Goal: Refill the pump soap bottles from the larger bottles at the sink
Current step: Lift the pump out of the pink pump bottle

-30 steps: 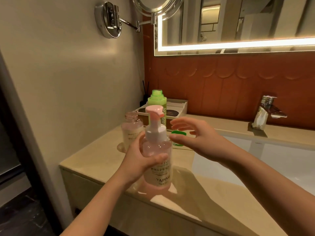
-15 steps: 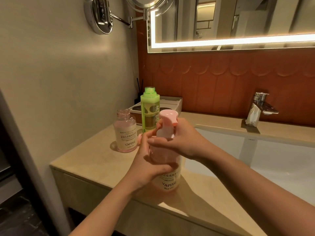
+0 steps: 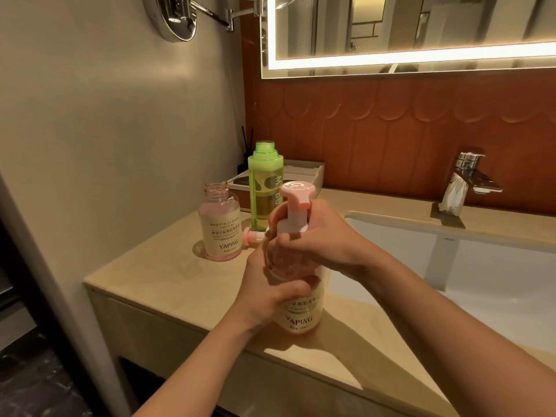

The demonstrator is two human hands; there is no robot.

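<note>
Gripping the pink pump bottle on the counter beside the sink, the left hand is curling round its body while the right hand is holding its neck under the pump.

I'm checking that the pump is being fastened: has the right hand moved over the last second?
Yes. The right hand has come left, toward the green bottle standing on the counter, and now grips the collar of the pump bottle.
</note>
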